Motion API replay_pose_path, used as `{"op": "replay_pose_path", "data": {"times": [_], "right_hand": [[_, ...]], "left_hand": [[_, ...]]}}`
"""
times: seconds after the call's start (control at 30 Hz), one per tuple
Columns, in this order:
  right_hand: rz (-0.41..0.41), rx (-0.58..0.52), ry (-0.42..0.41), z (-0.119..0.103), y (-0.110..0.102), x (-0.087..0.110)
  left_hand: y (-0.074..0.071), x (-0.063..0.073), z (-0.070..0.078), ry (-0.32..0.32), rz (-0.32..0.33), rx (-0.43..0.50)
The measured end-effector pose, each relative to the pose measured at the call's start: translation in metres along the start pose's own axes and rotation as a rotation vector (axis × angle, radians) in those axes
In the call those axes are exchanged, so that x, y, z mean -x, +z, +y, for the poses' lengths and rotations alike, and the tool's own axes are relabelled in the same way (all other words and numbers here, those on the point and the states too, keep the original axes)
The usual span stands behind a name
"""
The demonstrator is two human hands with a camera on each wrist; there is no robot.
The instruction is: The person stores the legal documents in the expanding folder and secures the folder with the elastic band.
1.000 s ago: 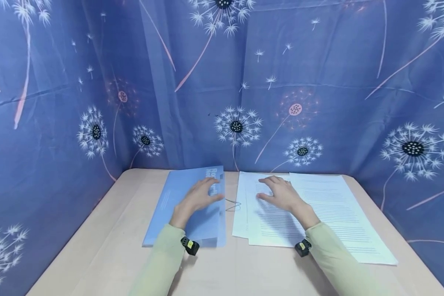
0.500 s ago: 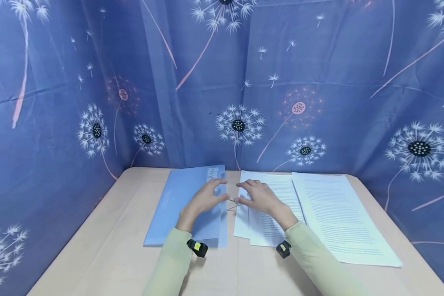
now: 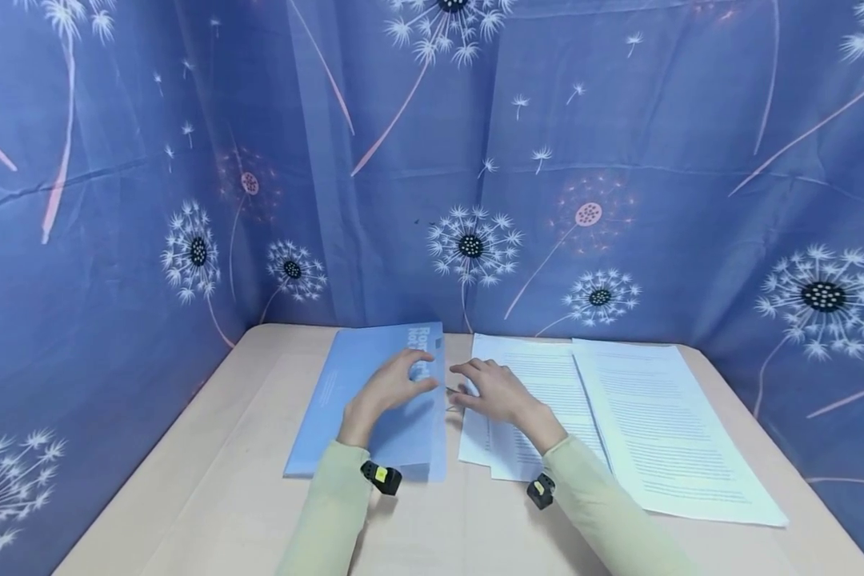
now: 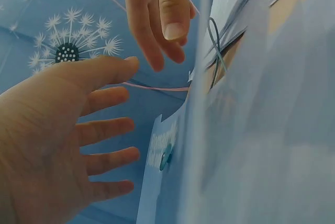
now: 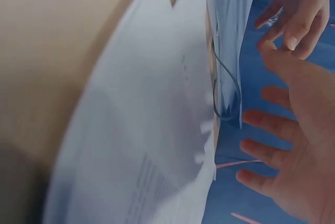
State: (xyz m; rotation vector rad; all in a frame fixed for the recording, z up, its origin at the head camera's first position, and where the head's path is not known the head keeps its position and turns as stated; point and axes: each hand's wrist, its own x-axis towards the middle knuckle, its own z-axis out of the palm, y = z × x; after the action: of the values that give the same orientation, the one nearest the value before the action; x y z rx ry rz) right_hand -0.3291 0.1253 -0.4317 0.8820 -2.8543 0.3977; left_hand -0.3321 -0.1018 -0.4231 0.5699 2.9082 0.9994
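Observation:
A translucent blue folder (image 3: pixel 360 400) lies flat on the table, with large pale lettering near its right edge. A teal button (image 4: pixel 166 157) on it shows in the left wrist view. My left hand (image 3: pixel 389 388) hovers over the folder's right half, fingers spread and holding nothing. My right hand (image 3: pixel 500 392) is just to the right, above the left edge of the printed sheets (image 3: pixel 547 376), its fingers pointing toward the left hand. Between folder and sheets lies a thin grey cord loop (image 5: pixel 238 85), partly hidden by the right hand in the head view. Neither hand grips anything.
Another stack of printed paper (image 3: pixel 670 432) lies at a slant on the right, slightly overlapping the first sheets. The light wooden table (image 3: pixel 245 416) meets a blue curtain (image 3: pixel 374 240) with dandelion prints at the back and sides.
My right hand has moved left from over the middle of the sheets to their left edge, near the cord. The left hand has stayed almost in place above the folder.

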Motion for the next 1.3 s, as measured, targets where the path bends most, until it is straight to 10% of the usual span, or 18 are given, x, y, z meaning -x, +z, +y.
{"op": "replay_pose_path", "data": {"times": [1.3], "right_hand": [[-0.226, -0.108, 0.062, -0.017, 0.023, -0.007]], "left_hand": [[0.018, 0.000, 0.000, -0.059, -0.097, -0.181]]}}
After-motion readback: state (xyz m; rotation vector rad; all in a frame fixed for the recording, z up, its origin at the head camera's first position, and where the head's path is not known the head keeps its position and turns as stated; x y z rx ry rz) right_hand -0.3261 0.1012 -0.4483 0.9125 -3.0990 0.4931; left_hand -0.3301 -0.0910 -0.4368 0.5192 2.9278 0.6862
